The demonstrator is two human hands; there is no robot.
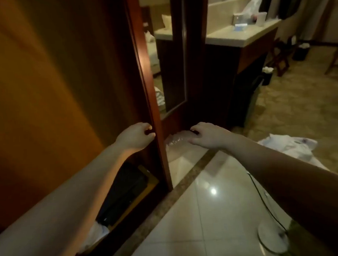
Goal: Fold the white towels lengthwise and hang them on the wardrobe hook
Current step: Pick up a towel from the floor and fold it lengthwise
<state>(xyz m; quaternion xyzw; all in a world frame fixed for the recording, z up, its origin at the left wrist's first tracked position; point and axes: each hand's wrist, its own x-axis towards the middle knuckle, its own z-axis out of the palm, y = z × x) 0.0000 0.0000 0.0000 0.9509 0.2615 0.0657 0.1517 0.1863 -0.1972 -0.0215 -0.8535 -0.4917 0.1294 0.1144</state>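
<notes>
**Both hands at the wardrobe door edge**

Landmark: the wardrobe door, reddish polished wood with a tall mirror panel set in it, seen edge-on.

Left of the door: broad orange-brown wardrobe panel, smooth and blurred. Low inside, a dark flat object on a yellowish shelf; I cannot tell what it is. My left hand grips the door's near edge, fingers curled round it.

Just right of the door: my right hand, fingers bent down onto something pale and translucent; too blurred to name, and I cannot tell whether I am grasping it.

Towels: none in either hand. A crumpled white cloth lies on the carpet well right of the door, beyond my right forearm. Whether it is a towel is uncertain.

Further right: glossy pale floor tiles with a speckled stone border, a round white base with a black cable, a cream vanity counter, patterned carpet beyond.
</notes>
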